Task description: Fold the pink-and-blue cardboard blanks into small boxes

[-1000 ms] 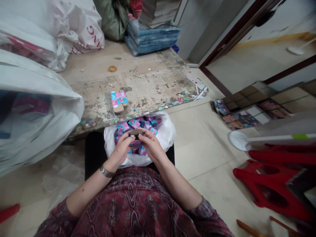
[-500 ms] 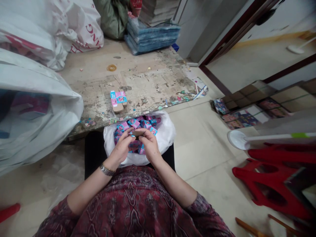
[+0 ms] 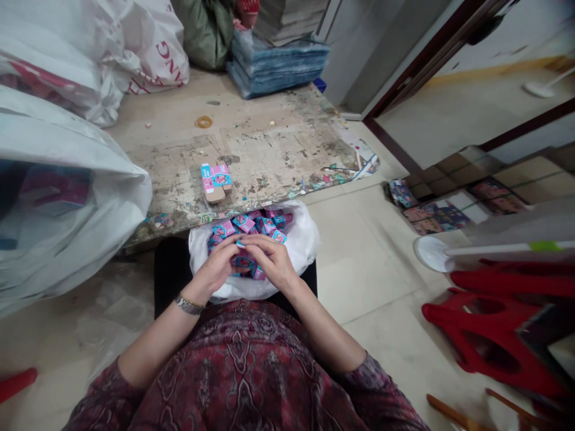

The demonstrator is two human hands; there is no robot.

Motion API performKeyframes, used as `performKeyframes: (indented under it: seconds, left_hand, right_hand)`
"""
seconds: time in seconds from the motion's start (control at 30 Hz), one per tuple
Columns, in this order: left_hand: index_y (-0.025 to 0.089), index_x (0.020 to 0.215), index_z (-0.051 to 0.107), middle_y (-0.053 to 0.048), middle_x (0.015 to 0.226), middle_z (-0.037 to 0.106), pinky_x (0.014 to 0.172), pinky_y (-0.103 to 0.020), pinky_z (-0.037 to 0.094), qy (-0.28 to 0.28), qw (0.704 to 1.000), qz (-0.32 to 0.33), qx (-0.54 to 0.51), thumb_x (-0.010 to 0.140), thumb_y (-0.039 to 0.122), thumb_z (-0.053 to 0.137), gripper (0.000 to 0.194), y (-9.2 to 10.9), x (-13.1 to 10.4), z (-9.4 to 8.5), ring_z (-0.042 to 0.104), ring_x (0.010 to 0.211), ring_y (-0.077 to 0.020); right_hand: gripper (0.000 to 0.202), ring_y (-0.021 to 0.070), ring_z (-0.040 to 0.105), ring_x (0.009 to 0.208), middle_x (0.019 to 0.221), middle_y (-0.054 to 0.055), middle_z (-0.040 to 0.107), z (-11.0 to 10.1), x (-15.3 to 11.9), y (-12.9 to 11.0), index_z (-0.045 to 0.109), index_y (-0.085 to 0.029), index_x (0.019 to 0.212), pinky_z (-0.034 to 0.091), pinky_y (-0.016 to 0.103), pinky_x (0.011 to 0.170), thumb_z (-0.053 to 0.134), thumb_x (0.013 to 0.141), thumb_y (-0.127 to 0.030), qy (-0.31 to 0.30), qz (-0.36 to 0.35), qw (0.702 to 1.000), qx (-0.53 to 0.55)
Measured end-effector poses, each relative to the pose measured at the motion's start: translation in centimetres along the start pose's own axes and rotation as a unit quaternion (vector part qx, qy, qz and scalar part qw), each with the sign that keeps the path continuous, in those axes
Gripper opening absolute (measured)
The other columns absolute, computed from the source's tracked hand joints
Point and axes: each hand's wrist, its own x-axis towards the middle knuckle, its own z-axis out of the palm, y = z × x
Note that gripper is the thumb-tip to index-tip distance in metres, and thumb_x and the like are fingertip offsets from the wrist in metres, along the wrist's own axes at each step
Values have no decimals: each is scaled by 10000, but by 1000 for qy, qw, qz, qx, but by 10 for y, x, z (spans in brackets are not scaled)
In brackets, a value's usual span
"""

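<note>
Over a white plastic bag [image 3: 302, 239] on the lap, my left hand [image 3: 218, 265] and my right hand [image 3: 272, 258] meet at the fingertips around a small blue and pink box [image 3: 241, 244]. Most of that box is hidden by the fingers. Inside the bag lie several small folded boxes [image 3: 244, 223] in pink and blue, just beyond and below both hands. A flattened carton [image 3: 216, 179] of the same colours, with a brown inner flap, lies near the front edge of the worn table [image 3: 269, 143].
White sacks [image 3: 67, 149] stand at the left. A tan ring [image 3: 203, 122] and a blue plastic-wrapped stack [image 3: 278, 63] are on the table, beside a green sack [image 3: 204, 36]. Red stools [image 3: 494, 335] and bundled cartons [image 3: 449, 212] are at the right.
The brown face of the held box no longer shows; a blue edge does. My right hand has turned over the box, its fingers now covering more of it.
</note>
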Motion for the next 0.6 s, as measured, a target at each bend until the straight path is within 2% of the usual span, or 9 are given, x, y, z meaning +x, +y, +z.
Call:
performKeyframes:
  seconds: [0.13,0.37,0.6]
  left_hand:
    - [232,1104,721,-55,1012,699,671,-360,597,-35,999,15,26,727,264,771,382,4,-2,-2,663,854,-228]
    - [248,1158,743,-56,1011,691,667,-344,595,-39,997,22,69,746,269,805,417,3,1,-5,643,827,-204]
    - [239,1149,762,-70,1080,696,618,-297,605,-41,995,25,91,754,280,809,400,4,1,-5,631,831,-187]
  right_hand:
    - [193,219,727,1042,1085,26,790,-2,0,2,791,-313,1036,551,422,983,635,922,-321,14,11,1000,-20]
    - [222,236,741,1015,1076,26,798,-2,-3,5,788,-311,1070,563,433,963,640,904,-304,53,35,996,-57]
    - [214,244,756,994,1053,31,805,-1,-5,9,801,-283,1028,579,421,954,635,895,-309,86,73,993,-34]
